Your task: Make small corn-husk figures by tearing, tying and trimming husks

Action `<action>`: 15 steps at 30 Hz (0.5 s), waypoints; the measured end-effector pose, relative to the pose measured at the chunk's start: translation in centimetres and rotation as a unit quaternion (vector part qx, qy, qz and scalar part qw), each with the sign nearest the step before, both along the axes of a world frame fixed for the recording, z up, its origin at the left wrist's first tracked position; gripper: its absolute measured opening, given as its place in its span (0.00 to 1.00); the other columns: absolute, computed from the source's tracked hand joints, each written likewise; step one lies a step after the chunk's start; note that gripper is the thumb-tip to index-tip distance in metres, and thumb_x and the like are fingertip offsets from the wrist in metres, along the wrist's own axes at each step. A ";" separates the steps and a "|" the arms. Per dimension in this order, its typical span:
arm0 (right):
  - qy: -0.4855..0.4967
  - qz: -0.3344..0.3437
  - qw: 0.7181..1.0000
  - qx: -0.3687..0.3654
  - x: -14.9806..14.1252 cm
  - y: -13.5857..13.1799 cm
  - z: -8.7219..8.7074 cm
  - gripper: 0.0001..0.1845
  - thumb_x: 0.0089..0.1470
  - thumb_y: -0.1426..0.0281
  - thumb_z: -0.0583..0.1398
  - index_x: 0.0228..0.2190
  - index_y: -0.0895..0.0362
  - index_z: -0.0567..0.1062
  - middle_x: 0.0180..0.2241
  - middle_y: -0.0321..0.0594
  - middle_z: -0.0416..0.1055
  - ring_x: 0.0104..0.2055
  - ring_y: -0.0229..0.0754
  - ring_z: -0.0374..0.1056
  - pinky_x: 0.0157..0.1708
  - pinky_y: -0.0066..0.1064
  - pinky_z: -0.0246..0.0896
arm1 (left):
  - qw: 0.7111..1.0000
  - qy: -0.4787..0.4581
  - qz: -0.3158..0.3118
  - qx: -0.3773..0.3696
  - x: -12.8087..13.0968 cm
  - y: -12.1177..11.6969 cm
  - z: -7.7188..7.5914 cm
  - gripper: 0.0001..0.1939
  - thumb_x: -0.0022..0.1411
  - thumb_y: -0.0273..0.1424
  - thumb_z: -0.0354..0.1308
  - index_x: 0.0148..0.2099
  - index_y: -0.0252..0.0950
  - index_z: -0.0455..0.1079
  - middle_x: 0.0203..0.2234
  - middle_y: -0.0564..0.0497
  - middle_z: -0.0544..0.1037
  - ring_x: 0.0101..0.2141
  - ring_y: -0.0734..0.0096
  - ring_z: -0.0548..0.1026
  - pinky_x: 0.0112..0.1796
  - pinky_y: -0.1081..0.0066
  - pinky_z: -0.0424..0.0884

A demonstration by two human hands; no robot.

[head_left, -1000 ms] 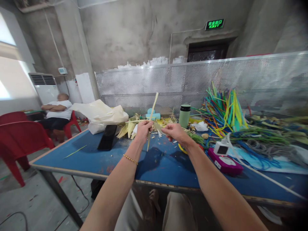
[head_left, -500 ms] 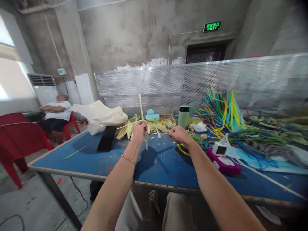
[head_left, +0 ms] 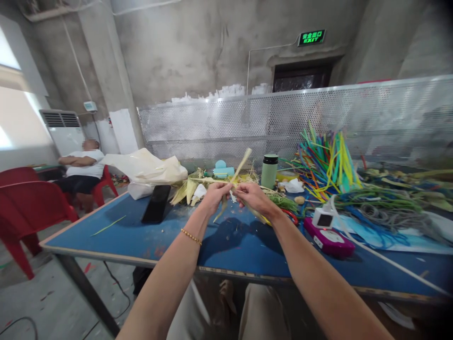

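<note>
Pale yellow dried leaf strips stick up and out from between my two hands, over the near middle of the blue table. My left hand, below a gold bead bracelet, is closed in a pinch on them. Close beside it, fingertips almost meeting, my right hand is also pinched on the strips, one end hanging below its palm. Exactly how the strips cross is hidden by the fingers. Behind my hands lies a heap of dried husks and scraps.
On the blue table lie a phone, a white plastic bag, a green bottle, colourful strips and a magenta box with a white charger. A seated person with folded arms is at far left.
My right hand moved away to the right, then came back against my left hand. The upright strip swung left and now leans right.
</note>
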State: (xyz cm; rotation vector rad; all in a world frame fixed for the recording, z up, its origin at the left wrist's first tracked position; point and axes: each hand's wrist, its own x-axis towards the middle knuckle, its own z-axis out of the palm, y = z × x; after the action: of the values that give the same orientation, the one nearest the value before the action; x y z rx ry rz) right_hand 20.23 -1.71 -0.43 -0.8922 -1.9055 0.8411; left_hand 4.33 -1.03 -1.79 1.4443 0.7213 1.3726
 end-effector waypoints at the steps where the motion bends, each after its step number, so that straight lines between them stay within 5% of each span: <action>1: -0.005 -0.010 1.000 -0.003 0.0 0.1 0.0 0.18 0.50 0.58 0.61 0.20 0.57 0.68 0.18 0.34 0.67 0.17 0.35 0.64 0.19 0.26 0.60 | 1.000 -0.008 0.002 0.006 0.0 0.0 0.0 0.14 0.53 0.37 0.63 0.25 0.31 0.68 0.15 0.53 0.67 0.18 0.79 0.63 0.23 0.75 0.56; 6: -0.035 -0.013 0.999 -0.002 0.3 0.3 0.1 0.16 0.51 0.63 0.60 0.18 0.57 0.66 0.16 0.32 0.66 0.17 0.35 0.63 0.19 0.26 0.59 | 0.998 -0.042 0.019 0.033 0.1 0.3 -0.1 0.12 0.52 0.34 0.63 0.27 0.31 0.68 0.16 0.53 0.68 0.20 0.79 0.65 0.25 0.75 0.59; 9: -0.063 -0.024 0.996 0.062 0.5 0.3 0.4 0.14 0.51 0.64 0.60 0.18 0.58 0.70 0.19 0.35 0.70 0.22 0.37 0.67 0.25 0.28 0.61 | 0.998 -0.040 0.022 0.035 0.2 0.4 -0.3 0.11 0.53 0.34 0.62 0.29 0.31 0.69 0.17 0.53 0.68 0.20 0.79 0.65 0.25 0.75 0.58; 12: -0.008 -0.065 0.991 0.113 0.7 0.1 1.0 0.12 0.49 0.63 0.61 0.27 0.59 0.77 0.27 0.39 0.75 0.29 0.39 0.69 0.31 0.29 0.63 | 0.998 -0.025 0.029 0.053 0.3 0.3 -0.3 0.10 0.53 0.34 0.62 0.29 0.31 0.69 0.17 0.54 0.68 0.20 0.79 0.64 0.24 0.76 0.57; 15: 0.088 -0.085 0.990 0.076 0.8 0.1 1.4 0.11 0.49 0.65 0.61 0.32 0.60 0.78 0.28 0.41 0.76 0.28 0.38 0.70 0.28 0.27 0.64 | 0.998 -0.018 0.021 0.056 0.5 0.1 -0.3 0.11 0.53 0.35 0.62 0.29 0.31 0.69 0.17 0.54 0.68 0.20 0.79 0.64 0.24 0.76 0.57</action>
State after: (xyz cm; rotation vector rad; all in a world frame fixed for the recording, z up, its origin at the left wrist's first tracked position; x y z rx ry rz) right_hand 21.00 -1.60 0.99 -0.8449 -1.6895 0.6428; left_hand 4.80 -0.89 -2.05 1.4946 0.6626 1.4878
